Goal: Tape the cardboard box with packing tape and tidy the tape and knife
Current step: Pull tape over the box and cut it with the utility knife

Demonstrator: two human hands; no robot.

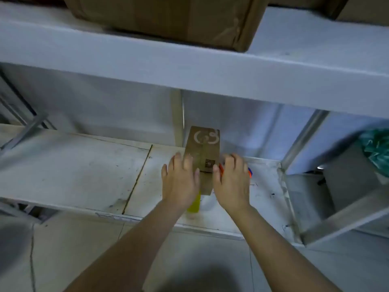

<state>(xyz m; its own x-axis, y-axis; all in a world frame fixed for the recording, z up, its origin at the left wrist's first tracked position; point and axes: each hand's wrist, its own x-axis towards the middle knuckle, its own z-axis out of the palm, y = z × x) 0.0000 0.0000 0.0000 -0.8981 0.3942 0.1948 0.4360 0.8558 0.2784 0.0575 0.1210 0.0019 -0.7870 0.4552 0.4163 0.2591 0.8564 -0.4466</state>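
Note:
A small brown cardboard box (203, 148) with a white logo lies on the white shelf board (84, 169). My left hand (181, 182) rests flat against the box's left side, fingers spread. My right hand (231, 182) is at the box's right side, fingers curled around an orange-and-blue object (249, 173), which looks like the knife. A yellow object (194, 204) peeks out under my left hand at the box's near end. A whitish round thing (207, 204), perhaps the tape roll, lies beside it, mostly hidden.
An upper shelf (189, 66) overhangs, carrying a large cardboard box (168, 17). A metal upright (303, 138) stands to the right, with a grey bin (347, 186) and green material (376, 148) beyond it. The tiled floor (189, 260) lies below.

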